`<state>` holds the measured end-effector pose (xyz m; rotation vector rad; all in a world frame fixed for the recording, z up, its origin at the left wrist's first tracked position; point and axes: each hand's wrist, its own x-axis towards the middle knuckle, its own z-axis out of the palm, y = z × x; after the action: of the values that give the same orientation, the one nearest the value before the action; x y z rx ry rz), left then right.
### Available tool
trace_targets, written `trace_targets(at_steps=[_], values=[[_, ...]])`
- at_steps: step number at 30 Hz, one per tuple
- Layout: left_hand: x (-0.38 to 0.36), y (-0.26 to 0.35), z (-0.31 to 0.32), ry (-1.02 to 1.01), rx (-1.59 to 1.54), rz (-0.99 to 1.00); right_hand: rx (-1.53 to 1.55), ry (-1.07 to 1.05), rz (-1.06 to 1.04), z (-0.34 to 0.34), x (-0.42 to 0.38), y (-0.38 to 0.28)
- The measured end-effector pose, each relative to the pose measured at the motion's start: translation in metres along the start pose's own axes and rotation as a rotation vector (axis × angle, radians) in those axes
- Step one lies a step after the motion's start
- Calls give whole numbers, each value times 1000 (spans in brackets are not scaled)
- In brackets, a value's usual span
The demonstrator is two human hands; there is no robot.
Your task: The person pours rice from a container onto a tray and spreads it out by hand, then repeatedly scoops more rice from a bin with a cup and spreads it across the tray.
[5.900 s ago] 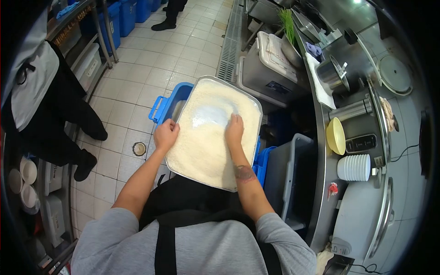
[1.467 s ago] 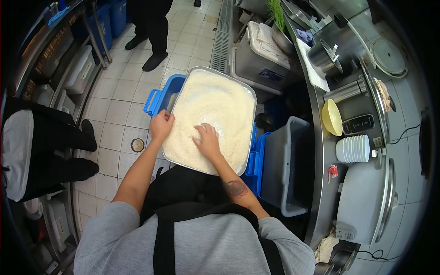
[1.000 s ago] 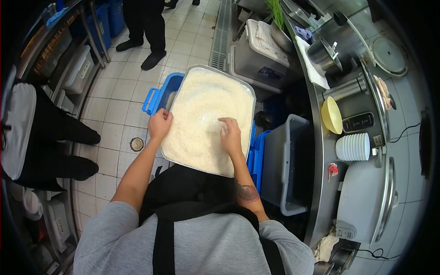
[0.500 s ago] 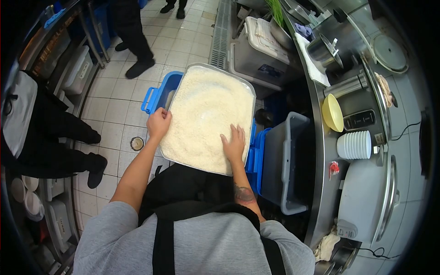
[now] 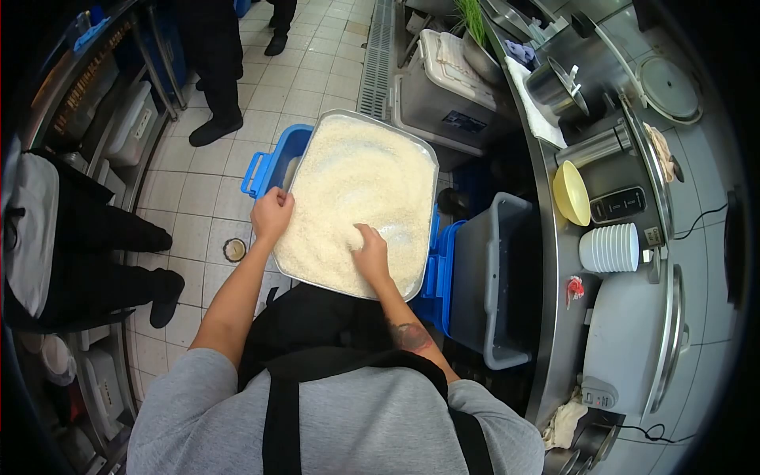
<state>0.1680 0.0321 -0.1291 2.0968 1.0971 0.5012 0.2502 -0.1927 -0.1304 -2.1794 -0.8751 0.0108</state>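
Observation:
A large metal tray (image 5: 435, 158) rests over a blue bin (image 5: 293, 142) in front of me, filled with pale, fine breadcrumbs (image 5: 348, 174). My left hand (image 5: 273, 214) is closed at the tray's left rim, fingers curled inward over the edge. Down in the crumbs, right of the middle near the tray's front side, my right hand (image 5: 370, 253) is cupped with bent fingers; its fingertips are partly hidden in them. To the right of that hand the layer looks thin, and some of the tray's bottom shows through.
A grey bin (image 5: 475, 277) stands at the right beside a steel counter (image 5: 554, 340) holding a yellow bowl (image 5: 572, 194), stacked white bowls (image 5: 609, 249) and pots. Other people's legs (image 5: 218, 71) are on the tiled floor to the left. A small round container (image 5: 235, 250) sits on the floor.
My right hand has swept left through the crumbs, its fingers going from spread to curled, baring a thin patch behind it. My left hand stays at the rim. A person's legs in back have shifted.

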Motion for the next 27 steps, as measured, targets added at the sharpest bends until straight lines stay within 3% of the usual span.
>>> trace_targets(at_steps=[2,8,9,11,18,20,27], values=[[0,0,0,-1,-9,-5,19,-17,-22,-4,9,-2],[1,-1,1,0,-6,2,320,-250,424,-33,45,-7],[1,-1,1,0,-3,3,321,-250,424,-37,52,-2],[1,0,0,-3,3,3,-51,124,-69,-42,66,13],[1,2,-1,-2,-3,0,-199,-2,27,-53,104,51],[0,0,0,-1,-3,-7,-265,122,18,-44,105,63],[-1,3,-2,12,2,9,-416,128,112,-8,74,62]])
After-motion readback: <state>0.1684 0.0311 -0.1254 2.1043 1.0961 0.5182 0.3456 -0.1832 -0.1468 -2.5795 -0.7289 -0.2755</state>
